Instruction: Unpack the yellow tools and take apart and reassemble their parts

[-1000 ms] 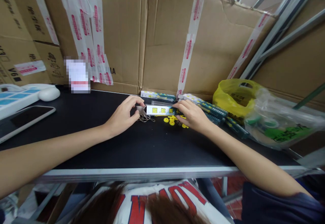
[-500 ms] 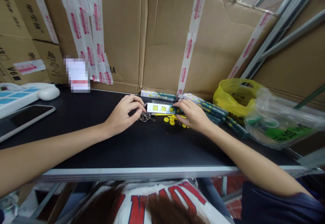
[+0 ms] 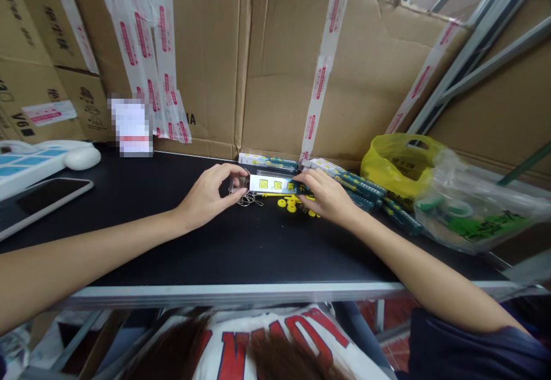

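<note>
Both hands hold one small flat packet (image 3: 272, 185), white and dark green with yellow characters, just above the black table (image 3: 172, 236). My left hand (image 3: 209, 194) pinches the clear left end of the packet between thumb and fingers. My right hand (image 3: 328, 195) grips its dark right end. Under the packet lie a bunch of metal wire clips (image 3: 248, 199) and several small yellow plastic pieces (image 3: 289, 203).
More packets of the same kind (image 3: 267, 163) lie in a row along the cardboard wall (image 3: 275, 70), running right toward a yellow bag (image 3: 398, 165) and a clear plastic bag (image 3: 473, 208). At far left are a white device (image 3: 26, 162), a mouse-like object (image 3: 82, 157) and a phone (image 3: 41, 196).
My left fingers have reworked their pinch on the packet's left end, closing in and then spreading a little. The packet and my right hand have barely moved.
</note>
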Demonstrator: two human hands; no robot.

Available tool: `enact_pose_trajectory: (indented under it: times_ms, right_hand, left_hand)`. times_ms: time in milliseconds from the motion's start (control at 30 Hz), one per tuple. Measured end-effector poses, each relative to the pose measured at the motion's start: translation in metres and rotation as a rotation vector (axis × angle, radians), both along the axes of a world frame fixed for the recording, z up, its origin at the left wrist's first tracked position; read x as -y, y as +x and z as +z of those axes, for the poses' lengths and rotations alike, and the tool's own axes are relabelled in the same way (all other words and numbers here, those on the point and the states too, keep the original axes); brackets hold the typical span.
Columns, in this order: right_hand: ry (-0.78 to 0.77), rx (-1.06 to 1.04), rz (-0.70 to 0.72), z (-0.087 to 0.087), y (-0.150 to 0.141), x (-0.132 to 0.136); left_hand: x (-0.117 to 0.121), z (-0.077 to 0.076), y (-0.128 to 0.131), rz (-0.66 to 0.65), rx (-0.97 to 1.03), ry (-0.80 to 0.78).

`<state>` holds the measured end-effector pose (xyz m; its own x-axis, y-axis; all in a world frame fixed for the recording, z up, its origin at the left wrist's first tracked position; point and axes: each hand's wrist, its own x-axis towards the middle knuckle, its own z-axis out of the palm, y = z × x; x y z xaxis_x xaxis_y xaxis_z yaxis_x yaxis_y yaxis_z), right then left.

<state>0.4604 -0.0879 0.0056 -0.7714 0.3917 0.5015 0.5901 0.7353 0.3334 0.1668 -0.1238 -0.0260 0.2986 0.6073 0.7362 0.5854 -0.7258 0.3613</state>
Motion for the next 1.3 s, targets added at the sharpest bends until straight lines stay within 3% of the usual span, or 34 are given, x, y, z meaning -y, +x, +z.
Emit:
enact_pose_trajectory:
  times_ms: [400,733,1000,1300]
  right_hand:
    - [0.019,0.009,0.036,0.000,0.000,0.000]
    - [0.013,0.009,0.034,0.001,0.000,0.000]
    - [0.012,0.018,0.043,0.001,-0.001,0.000]
    - [0.066,0.032,0.020,0.006,0.004,-0.005]
  left_hand:
    - [0.001,0.001,0.003,-0.061,-0.045,-0.080]
    - [-0.007,-0.004,-0.001,-0.067,-0.219,0.035]
    - [-0.010,-0.004,-0.001,-0.047,-0.301,0.000]
    - [-0.006,-0.006,-0.001,-0.049,-0.190,-0.086]
